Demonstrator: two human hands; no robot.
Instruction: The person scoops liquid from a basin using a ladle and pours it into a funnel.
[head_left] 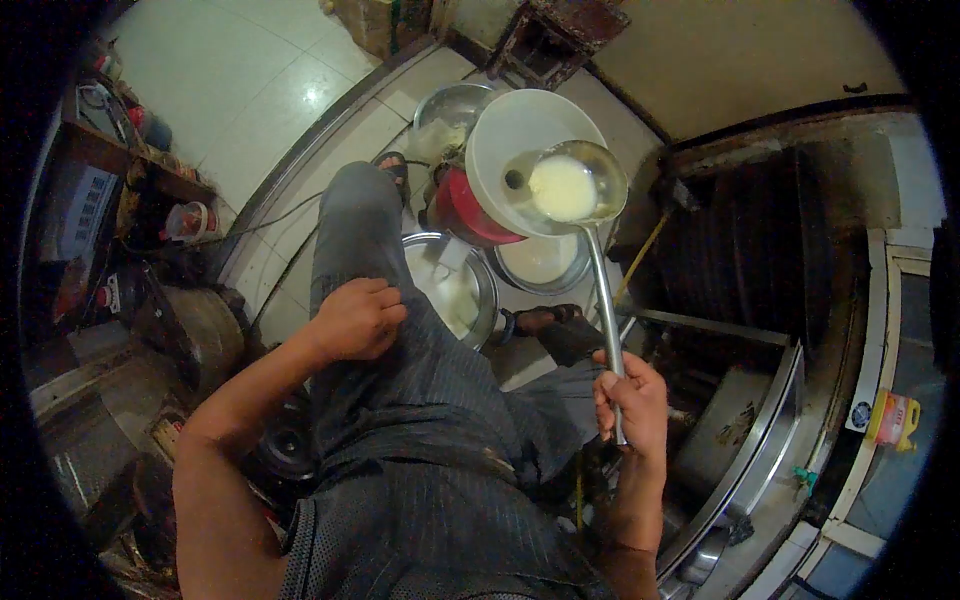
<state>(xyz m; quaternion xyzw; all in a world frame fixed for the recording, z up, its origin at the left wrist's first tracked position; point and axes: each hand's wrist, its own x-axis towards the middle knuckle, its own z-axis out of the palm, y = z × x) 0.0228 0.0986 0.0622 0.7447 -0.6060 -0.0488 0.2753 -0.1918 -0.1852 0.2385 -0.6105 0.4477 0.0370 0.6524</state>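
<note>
My right hand (632, 398) is wrapped round the long metal handle of a ladle (603, 290). The ladle's round bowl holds a pale, creamy liquid (563, 188) and is over the right side of a large white basin (500, 140). A dark round opening shows inside that basin, which sits above a red machine (470, 208). My left hand (360, 318) rests on my thigh with its fingers curled, and nothing shows in it. Below the basin stand a metal bowl of pale liquid (540, 262) and a steel pot (487, 300) with whitish contents.
Another metal bowl (452, 100) stands behind the basin. A rusty stand (555, 35) is at the top. On the right are a metal-framed sink (790, 390) and a yellow container (893, 420). Shelves and a large dark drum (190, 335) are on the left.
</note>
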